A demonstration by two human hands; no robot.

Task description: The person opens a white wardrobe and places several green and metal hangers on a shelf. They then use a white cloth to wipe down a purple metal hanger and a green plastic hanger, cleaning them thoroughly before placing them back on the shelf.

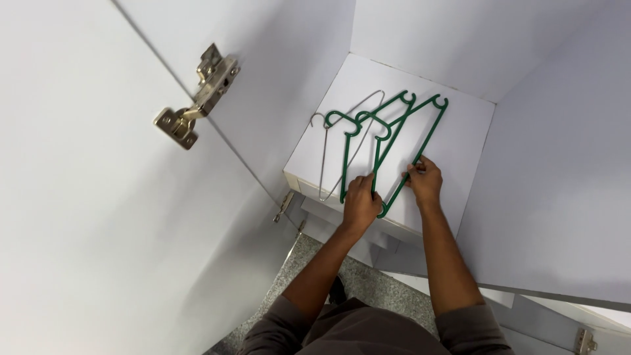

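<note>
Two green plastic hangers lie overlapping on a white shelf inside a cupboard, hooks pointing left. A thin metal wire hanger lies under them at the left. My left hand grips the lower bar of the green hangers near the shelf's front edge. My right hand pinches the long bar of the right-hand green hanger a little further in.
An open white cupboard door stands at the left with a metal hinge. White cupboard walls close in the shelf at the right and back. Lower white shelves and a speckled grey floor show below.
</note>
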